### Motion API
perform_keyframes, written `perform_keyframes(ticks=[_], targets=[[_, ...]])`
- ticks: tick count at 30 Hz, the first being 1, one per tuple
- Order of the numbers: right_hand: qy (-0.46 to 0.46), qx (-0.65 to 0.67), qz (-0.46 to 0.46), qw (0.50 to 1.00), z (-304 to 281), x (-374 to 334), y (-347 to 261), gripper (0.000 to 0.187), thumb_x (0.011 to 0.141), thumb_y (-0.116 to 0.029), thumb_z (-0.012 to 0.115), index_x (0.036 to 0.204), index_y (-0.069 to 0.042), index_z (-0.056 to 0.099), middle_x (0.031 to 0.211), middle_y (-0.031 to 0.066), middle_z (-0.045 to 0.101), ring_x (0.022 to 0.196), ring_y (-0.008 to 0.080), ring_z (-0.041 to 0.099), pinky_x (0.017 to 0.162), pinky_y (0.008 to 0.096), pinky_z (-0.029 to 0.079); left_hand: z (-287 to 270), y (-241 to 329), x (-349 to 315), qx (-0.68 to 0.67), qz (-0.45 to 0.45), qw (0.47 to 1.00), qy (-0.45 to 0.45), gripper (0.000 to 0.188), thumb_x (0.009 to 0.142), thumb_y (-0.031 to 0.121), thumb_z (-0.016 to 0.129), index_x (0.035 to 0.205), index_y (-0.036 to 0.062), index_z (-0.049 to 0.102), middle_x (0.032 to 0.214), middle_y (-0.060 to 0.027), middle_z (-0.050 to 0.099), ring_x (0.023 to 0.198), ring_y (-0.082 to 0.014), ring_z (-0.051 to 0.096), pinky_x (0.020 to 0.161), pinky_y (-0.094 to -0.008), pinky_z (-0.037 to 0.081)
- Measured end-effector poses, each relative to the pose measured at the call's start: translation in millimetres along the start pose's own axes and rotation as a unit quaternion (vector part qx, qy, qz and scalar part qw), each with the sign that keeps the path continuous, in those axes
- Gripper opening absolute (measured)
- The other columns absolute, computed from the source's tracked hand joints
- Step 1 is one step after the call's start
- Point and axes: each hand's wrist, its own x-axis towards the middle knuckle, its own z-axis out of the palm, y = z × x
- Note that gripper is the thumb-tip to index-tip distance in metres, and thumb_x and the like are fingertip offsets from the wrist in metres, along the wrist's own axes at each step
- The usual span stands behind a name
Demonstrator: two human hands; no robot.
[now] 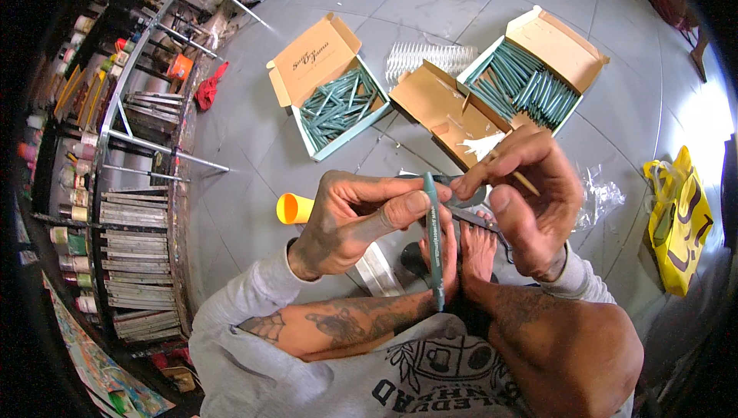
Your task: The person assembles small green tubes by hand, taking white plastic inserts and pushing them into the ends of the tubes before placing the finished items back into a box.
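Observation:
My left hand (357, 214) pinches a slim dark-green pen (435, 245) between thumb and fingers. The pen stands nearly upright, with pale printing along its barrel. Close by on the right, my right hand (530, 195) is curled, its fingertips reaching toward the left fingertips near the pen's upper part. A pointed wooden stick (526, 183) shows between its fingers and thumb; its other end is hidden. Below the fingertips runs a dark metal tool, like scissors (475, 219), partly covered. Whether the right hand grips it is unclear.
Two open cardboard boxes (310, 130) of green pens stand on the tiled floor (238, 134), beside a brown carton piece (430, 103). A clear plastic tray (430, 58), orange cup (294, 208) and yellow bag (680, 222) lie around. A loaded rack (142, 149) fills the left.

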Motion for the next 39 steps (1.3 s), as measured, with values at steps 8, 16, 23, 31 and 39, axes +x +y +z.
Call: perform_keyframes(ticks=[8,16,23,31,39], targets=[[-0.179,-0.051,0.170,0.968,3.0,-4.1,6.1,0.016,0.085,-0.012,0.071,0.088,0.002,0.063,0.079,0.0101,0.064,0.072,0.0146,0.063,0.065,0.0298,0.049,-8.2,-7.4,0.3,0.056,0.080,0.994,0.047,0.032,0.097,0.021,0.063,0.113,-0.0054,0.069,0.112,-0.0186,0.070,0.105,-0.0239,0.067,0.098,-0.0391,0.044],[-0.172,-0.130,0.072,0.974,2.3,-0.4,7.1,0.017,0.088,-0.014,0.072,0.088,0.001,0.064,0.079,0.0141,0.063,0.069,0.0224,0.063,0.063,0.0325,0.048,-9.7,-5.5,-2.0,0.052,0.093,0.992,0.072,0.036,0.093,0.021,0.070,0.118,-0.0049,0.067,0.112,-0.0159,0.070,0.105,-0.0216,0.067,0.084,-0.0346,0.050],[-0.186,-0.177,0.007,0.966,7.7,-4.9,15.9,0.018,0.088,-0.012,0.073,0.095,0.000,0.063,0.082,0.0144,0.061,0.069,0.0258,0.064,0.060,0.0354,0.050,3.5,3.7,0.4,0.297,0.161,0.929,0.154,0.016,0.091,0.014,0.071,0.092,-0.0013,0.075,0.081,-0.0066,0.069,0.073,-0.0086,0.057,0.065,-0.0252,0.044],[-0.170,-0.156,-0.004,0.973,11.6,-4.5,14.5,0.017,0.086,-0.009,0.072,0.095,0.001,0.062,0.080,0.0150,0.058,0.068,0.0324,0.060,0.063,0.0381,0.048,11.4,5.6,3.5,0.340,0.162,0.903,0.208,0.036,0.099,0.025,0.061,0.077,-0.0009,0.071,0.064,-0.0027,0.061,0.058,-0.0061,0.048,0.054,-0.0236,0.036],[-0.210,-0.150,-0.032,0.966,3.6,-5.9,21.6,0.017,0.086,-0.010,0.072,0.093,0.002,0.062,0.080,0.0144,0.061,0.069,0.0290,0.061,0.062,0.0375,0.048,-21.5,9.8,1.2,0.244,0.220,0.936,0.125,0.039,0.105,0.034,0.047,0.082,0.0056,0.060,0.062,-0.0008,0.053,0.052,-0.0069,0.046,0.050,-0.0256,0.034]])
